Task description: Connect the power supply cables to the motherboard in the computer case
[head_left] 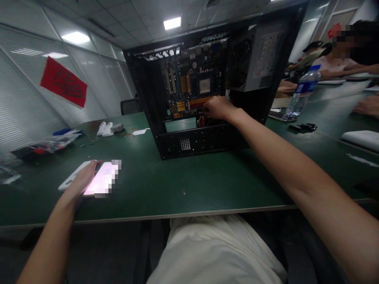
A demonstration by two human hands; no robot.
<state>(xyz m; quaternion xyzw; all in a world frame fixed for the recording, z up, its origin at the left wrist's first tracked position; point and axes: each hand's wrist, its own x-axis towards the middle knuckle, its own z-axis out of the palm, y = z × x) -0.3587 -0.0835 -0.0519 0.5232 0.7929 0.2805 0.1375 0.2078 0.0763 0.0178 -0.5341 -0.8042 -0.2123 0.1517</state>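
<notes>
An open black computer case stands on the green table, its inside facing me. It holds a motherboard and a grey power supply. My right hand reaches inside, fingers bent together by the lower edge of the motherboard, near a bundle of coloured cables. What its fingertips grip is hidden. At the left, my left hand is closed around a phone with a lit screen. A white object with a dark round mark lies beside that hand.
A water bottle and black small parts are right of the case. Plastic bags, white objects and a grey block lie at the left. People sit at the right; the table's front edge is near me.
</notes>
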